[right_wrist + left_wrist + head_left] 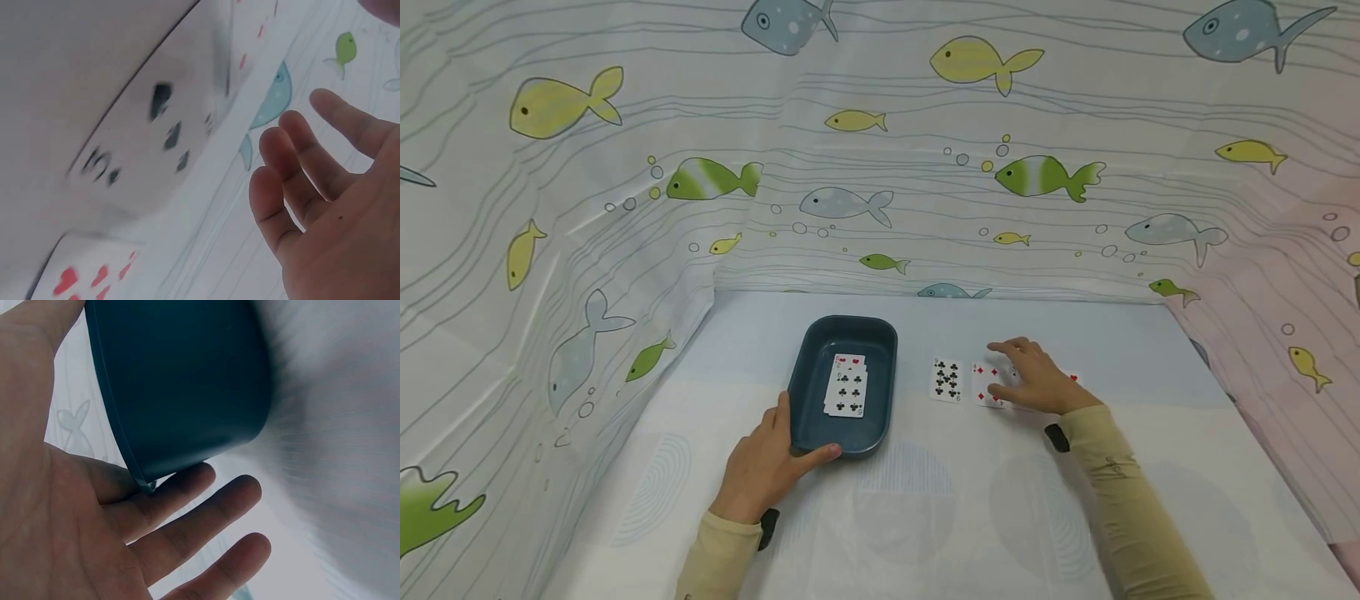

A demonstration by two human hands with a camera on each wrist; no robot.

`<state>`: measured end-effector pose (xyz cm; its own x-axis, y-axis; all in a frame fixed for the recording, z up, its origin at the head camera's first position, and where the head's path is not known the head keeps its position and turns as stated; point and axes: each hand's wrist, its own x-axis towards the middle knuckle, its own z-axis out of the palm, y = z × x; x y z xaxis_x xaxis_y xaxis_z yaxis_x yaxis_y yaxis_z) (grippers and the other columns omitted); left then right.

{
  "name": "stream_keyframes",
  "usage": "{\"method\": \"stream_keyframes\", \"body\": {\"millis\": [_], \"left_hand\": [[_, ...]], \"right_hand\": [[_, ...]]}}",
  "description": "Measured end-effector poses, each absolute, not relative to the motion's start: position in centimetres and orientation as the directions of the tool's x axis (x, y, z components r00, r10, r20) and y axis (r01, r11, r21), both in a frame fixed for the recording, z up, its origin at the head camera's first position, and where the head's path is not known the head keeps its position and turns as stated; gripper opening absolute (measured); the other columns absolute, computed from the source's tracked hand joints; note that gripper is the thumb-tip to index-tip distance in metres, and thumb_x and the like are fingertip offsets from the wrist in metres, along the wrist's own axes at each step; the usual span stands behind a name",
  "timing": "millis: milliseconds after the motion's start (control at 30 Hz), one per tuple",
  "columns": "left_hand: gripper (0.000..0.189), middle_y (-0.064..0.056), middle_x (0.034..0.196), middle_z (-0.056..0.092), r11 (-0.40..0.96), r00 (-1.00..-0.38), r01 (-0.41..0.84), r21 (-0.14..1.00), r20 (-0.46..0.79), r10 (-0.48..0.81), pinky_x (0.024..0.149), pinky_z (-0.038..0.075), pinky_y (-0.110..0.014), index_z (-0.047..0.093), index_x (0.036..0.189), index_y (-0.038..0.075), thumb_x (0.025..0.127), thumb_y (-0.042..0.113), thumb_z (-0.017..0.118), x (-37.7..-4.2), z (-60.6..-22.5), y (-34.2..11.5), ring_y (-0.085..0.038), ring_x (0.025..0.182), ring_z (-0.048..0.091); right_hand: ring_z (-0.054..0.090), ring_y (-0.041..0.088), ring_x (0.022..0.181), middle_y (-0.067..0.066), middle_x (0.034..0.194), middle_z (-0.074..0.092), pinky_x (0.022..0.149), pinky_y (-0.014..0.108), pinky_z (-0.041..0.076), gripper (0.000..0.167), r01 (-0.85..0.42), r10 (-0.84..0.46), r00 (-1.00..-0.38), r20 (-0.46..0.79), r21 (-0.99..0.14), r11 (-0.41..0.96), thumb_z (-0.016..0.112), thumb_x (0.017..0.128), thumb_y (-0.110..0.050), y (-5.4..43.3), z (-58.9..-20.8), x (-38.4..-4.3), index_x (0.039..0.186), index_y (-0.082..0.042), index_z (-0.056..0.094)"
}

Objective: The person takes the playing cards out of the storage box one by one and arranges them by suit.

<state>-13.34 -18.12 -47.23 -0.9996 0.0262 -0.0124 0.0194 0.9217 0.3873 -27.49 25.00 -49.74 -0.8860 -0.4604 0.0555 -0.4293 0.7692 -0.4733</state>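
Note:
A dark blue tray (883, 417) holds a small overlapping pile of playing cards, with a six of clubs (847, 396) on top and a red card (850, 359) peeking out behind. My left hand (760, 467) touches the tray's near left corner, thumb along the front and fingers straight against the side wall (181, 387). Right of the tray lies a row of cards: a nine of clubs (947, 381), a four of diamonds (982, 385), a black three (165, 125) and a hearts card (81, 275). Over this row hovers my right hand (1037, 379), fingers spread and loosely bent, holding nothing.
A white cloth (940, 533) with pale blue patterns covers the table. Fish-printed sheeting (925, 175) rises at the back and both sides. Dark straps show at both wrists.

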Motion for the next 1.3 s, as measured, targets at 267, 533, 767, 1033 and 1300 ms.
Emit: {"method": "stream_keyframes", "body": {"millis": [267,533,767,1033,1300], "left_hand": [[0.127,-0.031,0.144,0.047,0.919,-1.0,0.024,0.394,0.002,0.025,0.091,0.049,-0.059,0.021,0.156,-0.01,0.078,0.08,0.064,-13.4,-47.4,-18.1,-0.043,0.116,0.061],[0.128,-0.031,0.145,0.047,0.92,-1.0,0.018,0.392,-0.013,0.025,0.091,0.049,-0.058,0.021,0.157,-0.01,0.078,0.084,0.06,-13.3,-47.3,-18.1,-0.043,0.117,0.061],[0.129,-0.031,0.144,0.048,0.922,-1.0,0.022,0.388,-0.01,0.028,0.09,0.049,-0.057,0.021,0.157,-0.01,0.077,0.086,0.057,-13.3,-47.3,-18.2,-0.042,0.115,0.062],[0.126,-0.032,0.145,0.046,0.921,-0.999,0.015,0.389,-0.023,0.026,0.092,0.048,-0.059,0.019,0.157,-0.01,0.08,0.079,0.064,-13.4,-47.5,-18.1,-0.044,0.119,0.059],[0.126,-0.033,0.144,0.046,0.926,-0.999,0.023,0.376,-0.019,0.032,0.091,0.048,-0.06,0.019,0.156,-0.011,0.08,0.08,0.062,-13.5,-47.5,-18.1,-0.045,0.118,0.06]], "right_hand": [[0.049,0.037,0.125,0.017,0.144,0.045,0.101,0.056,0.042,0.067,-0.473,-0.5,-0.86,0.105,-0.532,0.703,0.07,0.093,-0.034,21.6,-48.9,-28.0,0.151,-0.009,0.045],[0.054,0.034,0.118,0.011,0.145,0.044,0.094,0.047,0.048,0.064,-0.51,-0.512,-0.843,0.167,-0.553,0.659,0.066,0.098,-0.033,17.6,-47.9,-28.8,0.153,-0.012,0.042],[0.053,0.03,0.116,0.01,0.145,0.044,0.093,0.046,0.049,0.064,-0.518,-0.513,-0.838,0.188,-0.572,0.636,0.066,0.099,-0.034,14.2,-46.6,-28.9,0.153,-0.011,0.042],[0.053,0.023,0.115,0.005,0.145,0.043,0.091,0.041,0.049,0.068,-0.52,-0.508,-0.837,0.205,-0.585,0.622,0.067,0.097,-0.045,10.8,-46.2,-29.5,0.154,-0.017,0.041],[0.055,0.029,0.116,0.008,0.144,0.044,0.095,0.041,0.049,0.069,-0.548,-0.515,-0.818,0.256,-0.618,0.563,0.07,0.097,-0.04,7.1,-45.5,-29.7,0.154,-0.015,0.04]]}}
